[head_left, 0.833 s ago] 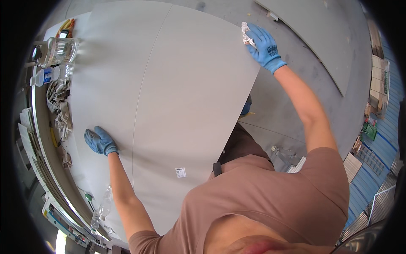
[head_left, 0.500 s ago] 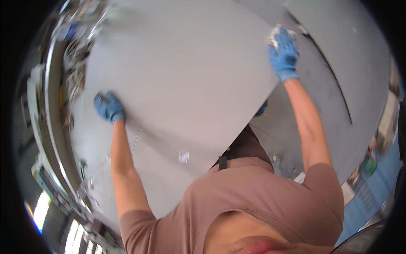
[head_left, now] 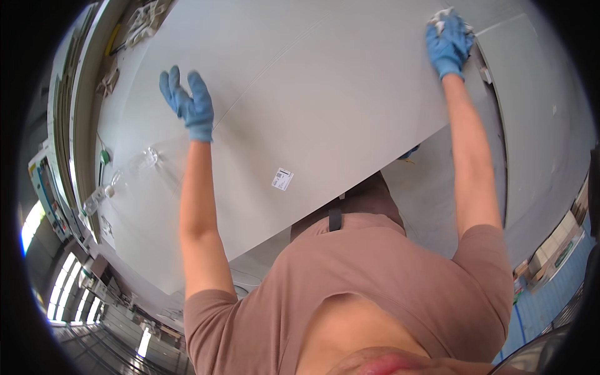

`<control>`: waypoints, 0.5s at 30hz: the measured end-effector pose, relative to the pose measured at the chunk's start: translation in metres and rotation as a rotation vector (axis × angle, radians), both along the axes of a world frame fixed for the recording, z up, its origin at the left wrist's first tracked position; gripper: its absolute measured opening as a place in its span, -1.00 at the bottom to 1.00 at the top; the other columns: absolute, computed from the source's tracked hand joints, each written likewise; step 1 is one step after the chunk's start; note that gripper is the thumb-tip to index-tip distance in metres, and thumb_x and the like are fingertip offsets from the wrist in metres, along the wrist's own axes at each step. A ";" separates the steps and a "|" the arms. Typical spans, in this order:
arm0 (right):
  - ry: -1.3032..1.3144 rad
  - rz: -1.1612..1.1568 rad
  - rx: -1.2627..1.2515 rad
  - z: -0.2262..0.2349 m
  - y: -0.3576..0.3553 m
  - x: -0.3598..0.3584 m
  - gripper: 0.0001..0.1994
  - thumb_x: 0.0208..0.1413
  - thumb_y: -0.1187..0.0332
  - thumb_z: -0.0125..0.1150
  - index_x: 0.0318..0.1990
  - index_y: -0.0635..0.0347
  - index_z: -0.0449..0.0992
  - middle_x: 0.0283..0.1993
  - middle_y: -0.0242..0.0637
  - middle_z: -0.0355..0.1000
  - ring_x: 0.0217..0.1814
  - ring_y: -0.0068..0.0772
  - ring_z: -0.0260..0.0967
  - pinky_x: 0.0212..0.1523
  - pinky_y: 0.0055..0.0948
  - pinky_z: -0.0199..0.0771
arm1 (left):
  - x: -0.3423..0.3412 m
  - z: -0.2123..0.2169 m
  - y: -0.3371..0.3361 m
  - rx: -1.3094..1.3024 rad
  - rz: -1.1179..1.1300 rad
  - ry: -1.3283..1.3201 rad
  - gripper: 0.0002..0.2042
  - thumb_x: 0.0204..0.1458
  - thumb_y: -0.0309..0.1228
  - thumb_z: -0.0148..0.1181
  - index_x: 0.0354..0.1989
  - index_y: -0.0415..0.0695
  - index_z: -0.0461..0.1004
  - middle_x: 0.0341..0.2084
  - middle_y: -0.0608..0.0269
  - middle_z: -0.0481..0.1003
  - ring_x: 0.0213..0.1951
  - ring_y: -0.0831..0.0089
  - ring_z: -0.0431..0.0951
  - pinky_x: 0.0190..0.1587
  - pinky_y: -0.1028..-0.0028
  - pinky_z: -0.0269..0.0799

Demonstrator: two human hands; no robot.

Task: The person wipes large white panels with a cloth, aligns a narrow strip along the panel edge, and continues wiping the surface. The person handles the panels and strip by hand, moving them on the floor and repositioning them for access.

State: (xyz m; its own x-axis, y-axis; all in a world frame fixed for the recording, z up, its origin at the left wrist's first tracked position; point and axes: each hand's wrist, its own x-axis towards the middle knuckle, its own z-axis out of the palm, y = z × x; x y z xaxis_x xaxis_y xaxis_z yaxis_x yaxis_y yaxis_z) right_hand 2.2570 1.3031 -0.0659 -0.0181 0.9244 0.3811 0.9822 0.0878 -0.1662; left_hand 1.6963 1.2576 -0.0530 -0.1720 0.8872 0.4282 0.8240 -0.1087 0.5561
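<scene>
A large, smooth grey panel [head_left: 325, 119] stretches out in front of me, with a small printed white label [head_left: 282, 179] on its near part. My left hand [head_left: 189, 109], in a blue glove, is over the panel's left part, fingers apart and nothing in them. Far to the right, at the panel's edge, my blue-gloved right hand [head_left: 450, 47] presses down on a crumpled white cloth [head_left: 442, 15]. Most of the cloth is hidden under that hand.
A clear plastic bottle [head_left: 95, 201] lies left of the panel. Beyond it runs a long metal rail [head_left: 80, 103], with crumpled cloth [head_left: 145, 24] beside it at the far left. Another grey panel [head_left: 537, 106] lies to the right, its dark edge showing.
My left hand has spread its fingers and seems lifted off the panel. My right hand has moved outward to the far right with the cloth. The whole view has shifted.
</scene>
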 end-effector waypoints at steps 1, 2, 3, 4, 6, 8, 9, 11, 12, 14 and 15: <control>-0.385 -0.166 0.162 -0.008 0.018 0.005 -0.57 0.36 0.06 0.02 0.13 0.18 0.56 0.26 -0.16 0.50 0.39 -0.12 0.36 0.45 0.06 0.23 | -0.003 0.011 -0.027 0.048 -0.020 -0.041 -0.44 0.32 -0.20 0.20 0.37 -0.33 0.35 0.45 -0.30 0.18 0.52 -0.05 0.12 0.52 0.05 0.03; -0.378 -0.155 0.116 -0.019 0.023 -0.005 -0.53 0.36 0.06 0.02 0.21 0.20 0.52 0.36 -0.10 0.40 0.47 -0.04 0.25 0.52 0.09 0.10 | -0.006 0.020 -0.059 0.023 0.040 -0.056 -0.46 0.32 -0.26 0.19 0.39 -0.32 0.33 0.46 -0.25 0.16 0.52 -0.03 0.11 0.52 0.06 0.03; -0.375 -0.145 0.074 -0.029 0.023 -0.028 -0.48 0.35 0.05 0.02 0.29 0.22 0.47 0.46 -0.05 0.30 0.55 0.04 0.15 0.58 0.12 -0.03 | -0.009 0.028 -0.089 0.011 0.092 -0.077 -0.47 0.33 -0.32 0.19 0.40 -0.31 0.31 0.48 -0.21 0.15 0.53 -0.01 0.09 0.53 0.07 0.03; -0.375 -0.136 0.034 -0.031 0.021 -0.061 -0.42 0.35 0.05 0.02 0.37 0.24 0.42 0.56 0.01 0.20 0.63 0.11 0.04 0.64 0.15 -0.16 | -0.014 0.033 -0.116 -0.011 0.203 -0.015 -0.44 0.34 -0.31 0.18 0.43 -0.31 0.27 0.48 -0.19 0.14 0.53 -0.01 0.10 0.53 0.07 0.04; -0.015 0.074 -0.058 -0.024 0.000 -0.159 -0.47 0.26 -0.04 0.08 0.18 0.18 0.55 0.42 -0.08 0.39 0.48 0.04 0.27 0.54 0.29 -0.01 | -0.020 0.033 -0.159 -0.036 0.399 -0.022 -0.39 0.34 -0.27 0.18 0.47 -0.31 0.18 0.49 -0.17 0.12 0.52 0.00 0.10 0.53 0.07 0.05; -0.008 0.385 -0.038 -0.010 -0.061 -0.279 -0.46 0.20 0.08 0.08 0.24 0.21 0.52 0.48 0.08 0.26 0.50 0.27 0.21 0.53 0.31 0.02 | -0.033 0.032 -0.188 -0.082 0.633 -0.189 -0.32 0.34 -0.23 0.20 0.50 -0.32 0.10 0.49 -0.17 0.10 0.51 -0.01 0.12 0.53 0.08 0.07; -0.025 0.451 -0.090 -0.005 -0.093 -0.338 -0.43 0.18 0.13 0.06 0.27 0.28 0.46 0.47 0.19 0.24 0.48 0.31 0.22 0.44 0.29 0.21 | -0.041 0.031 -0.198 -0.069 0.665 -0.169 -0.28 0.33 -0.21 0.22 0.51 -0.34 0.07 0.49 -0.17 0.09 0.52 0.00 0.11 0.52 0.11 0.09; -0.022 0.764 -0.086 0.007 -0.167 -0.422 -0.45 0.21 0.15 0.05 0.27 0.31 0.40 0.35 0.21 0.33 0.40 0.23 0.31 0.21 0.17 0.46 | -0.057 0.027 -0.211 -0.110 0.847 -0.280 -0.21 0.32 -0.15 0.25 0.53 -0.36 0.02 0.51 -0.18 0.07 0.53 0.03 0.10 0.51 0.15 0.12; 0.008 0.866 -0.109 0.011 -0.196 -0.452 -0.49 0.24 0.16 0.03 0.25 0.28 0.42 0.28 0.17 0.40 0.36 0.14 0.37 0.21 0.07 0.47 | -0.068 0.027 -0.212 -0.107 0.862 -0.283 -0.11 0.26 -0.13 0.33 0.54 -0.38 -0.05 0.51 -0.22 0.05 0.51 0.00 0.13 0.51 0.16 0.13; 0.019 0.872 -0.045 0.004 -0.223 -0.476 -0.49 0.25 0.14 0.02 0.26 0.25 0.41 0.28 0.11 0.41 0.35 0.13 0.38 0.21 0.03 0.48 | -0.092 0.024 -0.206 -0.078 0.881 -0.170 -0.08 0.22 -0.12 0.37 0.54 -0.38 -0.06 0.51 -0.26 0.05 0.50 -0.02 0.14 0.53 0.15 0.11; 0.025 0.931 -0.034 0.003 -0.227 -0.480 -0.50 0.25 0.13 0.01 0.26 0.23 0.41 0.29 0.08 0.41 0.34 0.12 0.38 0.22 0.01 0.48 | -0.105 0.024 -0.204 -0.091 0.927 -0.145 -0.03 0.19 -0.10 0.41 0.54 -0.39 -0.07 0.50 -0.28 0.04 0.49 -0.03 0.16 0.52 0.16 0.13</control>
